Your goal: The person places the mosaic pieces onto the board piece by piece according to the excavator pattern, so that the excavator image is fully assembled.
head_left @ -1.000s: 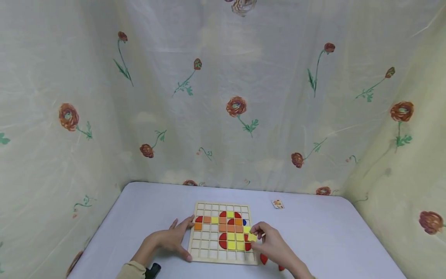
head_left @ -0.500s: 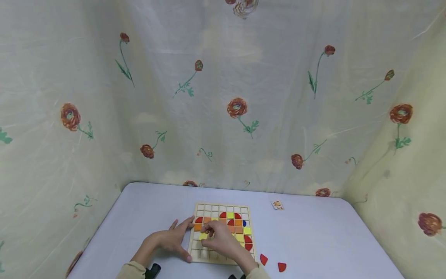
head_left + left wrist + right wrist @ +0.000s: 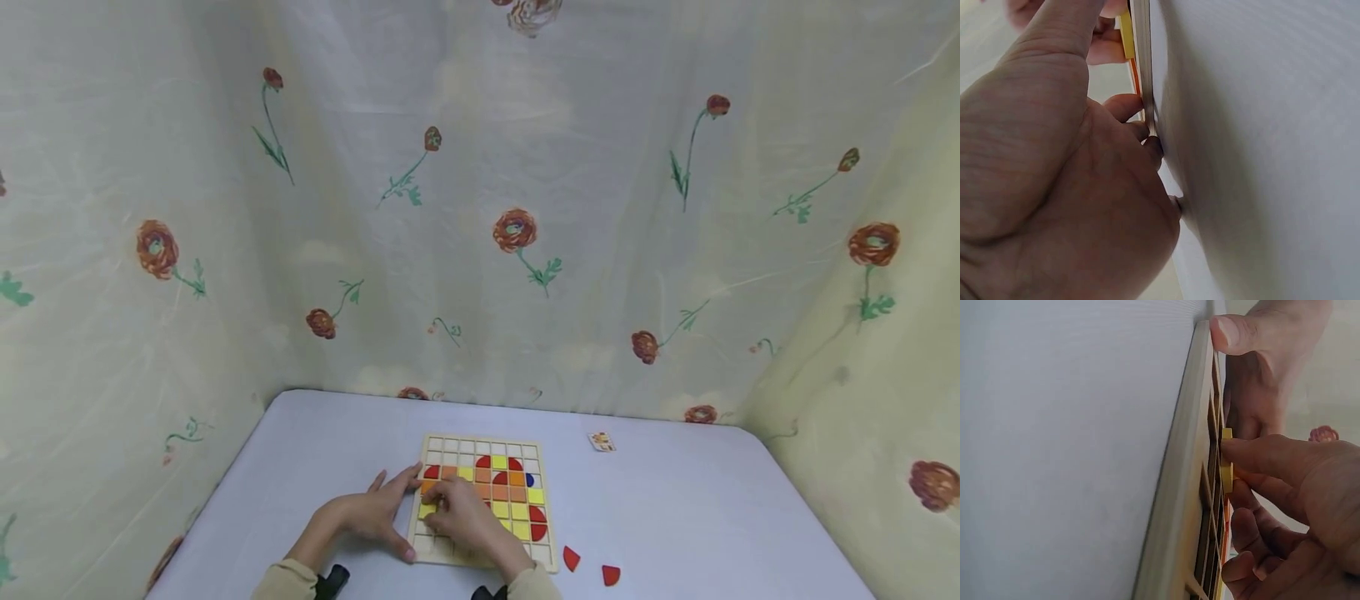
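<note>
My left hand (image 3: 367, 517) rests at the left side of the gridded wooden board (image 3: 467, 447), fingers spread. Its thumb touches the near left corner, and other fingertips touch the left edge. Between thumb and fingers my right hand (image 3: 468, 521) pinches a yellow square tile (image 3: 1227, 472) at the board's left column, below an orange tile (image 3: 427, 488). In the right wrist view the tile lies against the grid, slightly raised; whether it is fully in a cell I cannot tell. Red, orange, yellow and blue tiles fill other cells. The right hand hides part of the board.
Two loose red quarter-circle pieces (image 3: 572, 557) lie on the white table (image 3: 675, 508) off the board's near right corner. A small printed card (image 3: 602, 442) lies beyond the board to the right. Flowered curtains (image 3: 450, 250) hang around the table.
My right hand has carried the yellow tile leftward across the board, from its right side to the left column, and down onto the grid. The left hand has stayed in place.
</note>
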A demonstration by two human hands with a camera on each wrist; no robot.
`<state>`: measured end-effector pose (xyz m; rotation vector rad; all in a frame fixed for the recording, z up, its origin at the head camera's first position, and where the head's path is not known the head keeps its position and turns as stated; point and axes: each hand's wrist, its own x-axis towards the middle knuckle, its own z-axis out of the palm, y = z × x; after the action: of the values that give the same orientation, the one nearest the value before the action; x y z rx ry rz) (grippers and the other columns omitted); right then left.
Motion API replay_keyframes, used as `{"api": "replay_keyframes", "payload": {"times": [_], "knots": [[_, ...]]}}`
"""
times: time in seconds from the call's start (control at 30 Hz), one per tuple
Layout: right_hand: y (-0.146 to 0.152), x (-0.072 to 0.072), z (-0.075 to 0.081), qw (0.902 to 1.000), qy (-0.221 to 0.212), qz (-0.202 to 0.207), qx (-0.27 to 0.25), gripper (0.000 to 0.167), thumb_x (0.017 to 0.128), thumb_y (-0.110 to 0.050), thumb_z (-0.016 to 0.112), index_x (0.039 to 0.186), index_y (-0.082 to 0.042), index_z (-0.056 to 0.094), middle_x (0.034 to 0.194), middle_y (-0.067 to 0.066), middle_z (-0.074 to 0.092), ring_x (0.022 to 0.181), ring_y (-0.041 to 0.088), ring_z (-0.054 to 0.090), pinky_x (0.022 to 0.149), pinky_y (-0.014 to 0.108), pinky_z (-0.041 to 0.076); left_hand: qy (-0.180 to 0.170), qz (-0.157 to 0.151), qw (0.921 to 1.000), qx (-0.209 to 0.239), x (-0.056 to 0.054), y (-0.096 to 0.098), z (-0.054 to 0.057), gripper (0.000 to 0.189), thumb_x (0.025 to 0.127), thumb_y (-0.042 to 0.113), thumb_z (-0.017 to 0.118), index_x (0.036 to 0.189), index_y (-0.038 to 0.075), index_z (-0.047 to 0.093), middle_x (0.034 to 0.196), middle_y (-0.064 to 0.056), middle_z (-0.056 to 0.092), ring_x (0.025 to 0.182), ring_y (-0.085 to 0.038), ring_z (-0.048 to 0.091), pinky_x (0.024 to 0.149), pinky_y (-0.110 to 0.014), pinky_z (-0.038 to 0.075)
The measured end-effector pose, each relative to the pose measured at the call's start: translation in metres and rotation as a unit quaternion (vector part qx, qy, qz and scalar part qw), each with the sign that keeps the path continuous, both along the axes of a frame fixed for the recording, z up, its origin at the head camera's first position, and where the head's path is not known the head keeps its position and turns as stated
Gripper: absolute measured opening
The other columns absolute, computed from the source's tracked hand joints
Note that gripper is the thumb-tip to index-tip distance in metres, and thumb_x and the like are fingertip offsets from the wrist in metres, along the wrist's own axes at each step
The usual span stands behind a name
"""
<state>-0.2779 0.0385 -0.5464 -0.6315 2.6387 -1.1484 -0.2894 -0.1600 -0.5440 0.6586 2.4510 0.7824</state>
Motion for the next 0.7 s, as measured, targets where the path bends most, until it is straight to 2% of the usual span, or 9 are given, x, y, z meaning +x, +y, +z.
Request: {"api": "replay_keyframes", "payload": {"times": [0.17,0.33,0.47,0.7], "knots": [[-0.0009,-0.0012,0.0015,0.9999,0.01,0.007,0.007,0.021,0.081,-0.013,0.075,0.102,-0.014,0.074,0.097,-0.007,0.065,0.084,0.008,0.052,0.073,0.022,0.049,-0.006,0.002,1.0,-0.003,-0.0004,0.0003,-0.0001,0.129,0.065,0.049,0.085,0.154,0.008,0.001,0.155,-0.007,0.035,0.15,-0.03,0.014,0.12,-0.058,-0.005],[0.0005,-0.0028,0.002,0.9999,0.009,-0.006,0.011,0.02,0.082,-0.013,0.075,0.101,-0.013,0.075,0.096,-0.006,0.066,0.086,0.01,0.054,0.077,0.025,0.051,-0.009,0.0,1.0,-0.004,-0.0005,0.0001,0.0,0.131,0.065,0.052,0.084,0.154,0.007,0.0,0.156,-0.007,0.033,0.15,-0.03,0.011,0.12,-0.057,-0.006],[-0.0006,-0.0042,-0.0002,0.9998,0.01,-0.012,0.012,0.017,0.083,-0.014,0.075,0.1,-0.012,0.074,0.094,-0.005,0.064,0.083,0.01,0.053,0.073,0.023,0.05,-0.003,-0.003,1.0,-0.001,0.0013,-0.0011,0.0016,0.131,0.065,0.05,0.085,0.154,0.005,0.001,0.156,-0.007,0.034,0.15,-0.031,0.012,0.12,-0.058,-0.005],[-0.0031,-0.0078,-0.004,0.9994,0.011,-0.027,0.019,0.016,0.084,-0.015,0.074,0.099,-0.013,0.073,0.094,-0.006,0.058,0.081,0.01,0.05,0.068,0.022,0.047,-0.004,0.003,1.0,-0.005,-0.0008,-0.0007,-0.0022,0.131,0.064,0.051,0.085,0.154,0.007,0.001,0.156,-0.005,0.034,0.15,-0.029,0.012,0.121,-0.057,-0.005]]}}
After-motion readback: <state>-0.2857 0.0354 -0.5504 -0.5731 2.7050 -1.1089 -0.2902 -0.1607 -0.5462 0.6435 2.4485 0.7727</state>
